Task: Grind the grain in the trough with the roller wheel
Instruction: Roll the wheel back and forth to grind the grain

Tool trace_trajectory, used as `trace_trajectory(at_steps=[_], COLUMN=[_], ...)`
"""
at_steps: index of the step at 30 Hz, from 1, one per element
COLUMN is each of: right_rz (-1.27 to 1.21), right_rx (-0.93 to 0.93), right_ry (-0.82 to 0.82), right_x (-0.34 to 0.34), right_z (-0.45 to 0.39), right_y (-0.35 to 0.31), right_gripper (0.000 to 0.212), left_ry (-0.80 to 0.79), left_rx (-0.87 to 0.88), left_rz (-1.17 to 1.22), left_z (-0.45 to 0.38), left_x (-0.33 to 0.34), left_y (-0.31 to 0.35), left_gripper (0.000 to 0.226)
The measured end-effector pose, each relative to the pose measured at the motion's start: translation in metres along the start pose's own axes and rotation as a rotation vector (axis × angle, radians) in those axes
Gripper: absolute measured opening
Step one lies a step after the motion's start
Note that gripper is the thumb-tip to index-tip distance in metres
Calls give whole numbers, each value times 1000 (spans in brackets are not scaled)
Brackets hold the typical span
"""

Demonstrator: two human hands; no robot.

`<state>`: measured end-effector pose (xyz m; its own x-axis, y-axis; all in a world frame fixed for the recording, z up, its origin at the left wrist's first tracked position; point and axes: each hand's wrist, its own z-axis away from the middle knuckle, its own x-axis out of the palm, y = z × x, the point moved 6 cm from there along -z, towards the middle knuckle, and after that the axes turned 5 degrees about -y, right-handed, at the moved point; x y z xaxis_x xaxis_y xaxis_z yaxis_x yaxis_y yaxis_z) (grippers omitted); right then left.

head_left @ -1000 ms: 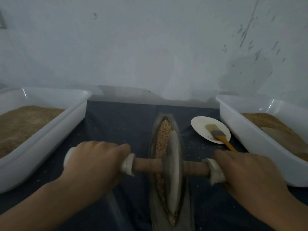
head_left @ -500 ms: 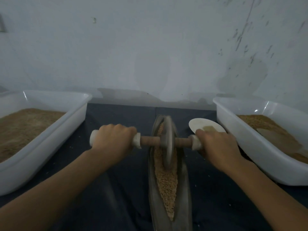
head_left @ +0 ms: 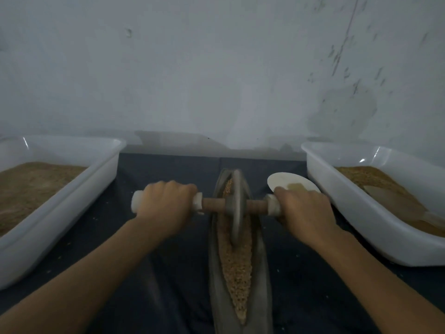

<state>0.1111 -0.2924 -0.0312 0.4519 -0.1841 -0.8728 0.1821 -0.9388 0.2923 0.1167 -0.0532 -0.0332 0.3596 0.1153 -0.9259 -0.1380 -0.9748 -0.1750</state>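
A long grey boat-shaped trough [head_left: 214,280] lies lengthwise on the dark table, filled with tan grain [head_left: 237,268]. The grey roller wheel [head_left: 236,208] stands upright in the far half of the trough on a wooden axle with white end grips. My left hand [head_left: 166,206] grips the left handle. My right hand [head_left: 304,210] grips the right handle. Both arms are stretched forward.
A white tub [head_left: 72,196] of brown grain stands at the left. Another white tub [head_left: 375,213] at the right holds grain and a scoop. A white plate [head_left: 284,180] with a brush lies behind my right hand. The wall is close behind.
The wheel has rolled from the near part of the trough to the far part, both hands pushing it away. In the last half second it moved only slightly.
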Motion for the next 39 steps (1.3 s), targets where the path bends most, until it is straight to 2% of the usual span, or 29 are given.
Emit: trace_trajectory(at_steps=[5, 9, 11, 13, 17, 20, 24, 27, 31, 33, 36, 39], right_rz=[-30, -78, -104, -109, -41, -9, -17, -74, -96, -94, -82, -23], right_rx=[-15, -154, -180, -171, -82, -52, -24, -53, -154, -184, -167, -130], right_ry=[-76, 70, 100, 47, -54, 44, -6, -47, 39, 47, 25, 34], right_x=[-3, -45, -54, -50, -21, -3, 6, -2, -38, -46, -38, -17], right_z=[0, 51, 67, 71, 52, 17, -21, 1, 54, 66, 59, 25], right_y=[-2, -15, -15, -14, -11, -4, 0, -3, -13, -14, -13, -12], right_gripper=[24, 54, 57, 58, 46, 35, 30, 24, 51, 55, 53, 35], left_ry=[-22, -97, -1, 134, 44, 29, 9, -27, -115, -139, -147, -120], left_rx=[23, 66, 151, 238, 156, 29, -1, 33, 72, 76, 42, -18], left_rz=[11, 81, 62, 75, -7, -1, 24, 4, 33, 42, 48, 48], left_z=[-2, 58, 79, 89, 60, 18, -11, 6, 54, 68, 64, 37], left_x=[-2, -10, -28, -40, -26, -9, 1, -3, -11, -13, -9, -2], left_y=[-2, -4, 3, 7, 9, 3, 1, 0, 0, -1, -1, -2], left_gripper=[23, 25, 40, 50, 30, 18, 23, 23, 22, 22, 20, 23])
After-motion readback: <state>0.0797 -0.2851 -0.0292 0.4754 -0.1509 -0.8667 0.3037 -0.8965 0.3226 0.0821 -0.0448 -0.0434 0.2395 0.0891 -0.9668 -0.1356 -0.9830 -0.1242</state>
